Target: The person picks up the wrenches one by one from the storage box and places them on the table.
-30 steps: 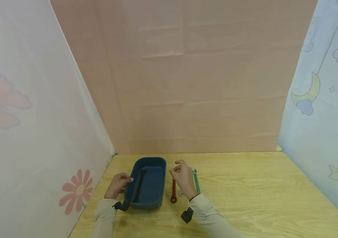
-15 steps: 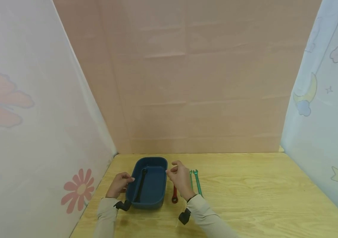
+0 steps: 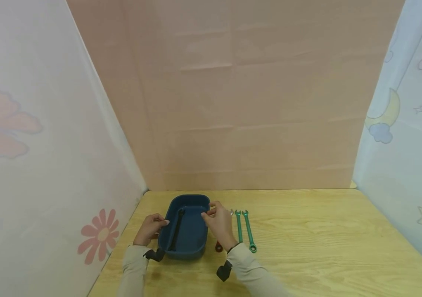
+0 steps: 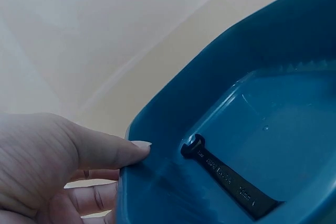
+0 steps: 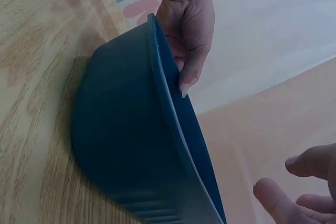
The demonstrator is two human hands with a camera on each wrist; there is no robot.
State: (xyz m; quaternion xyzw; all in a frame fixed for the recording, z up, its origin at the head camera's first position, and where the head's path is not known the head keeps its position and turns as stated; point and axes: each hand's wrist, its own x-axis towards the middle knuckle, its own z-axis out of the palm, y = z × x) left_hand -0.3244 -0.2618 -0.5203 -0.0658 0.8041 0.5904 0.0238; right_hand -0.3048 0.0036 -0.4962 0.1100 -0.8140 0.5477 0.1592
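A dark blue plastic bin [image 3: 183, 254] stands on the wooden table, a black wrench [image 4: 226, 179] lying along its left side inside. At the left rim, my left hand [image 3: 149, 229] pinches the wall, thumb inside and fingers outside. My right hand [image 3: 220, 225] hovers over the right rim; in the right wrist view its thumb and fingers are spread apart with nothing between them. Beneath it lies a red wrench [image 3: 219, 247], mostly covered by the hand. Just right of the hand shows the tip of a silver wrench [image 3: 231, 212].
Two green wrenches, one nearer the hand [image 3: 238, 226] and one farther right [image 3: 249, 231], lie side by side on the table [image 3: 307, 239]. A pinkish-tan sheet [image 3: 248, 123] hangs behind. Printed white cloths stand at the left [image 3: 55, 173] and right [image 3: 400, 165].
My right hand has moved left from above the wrenches to the bin's right rim, uncovering both green wrenches and the silver tip. The left hand keeps its hold on the rim.
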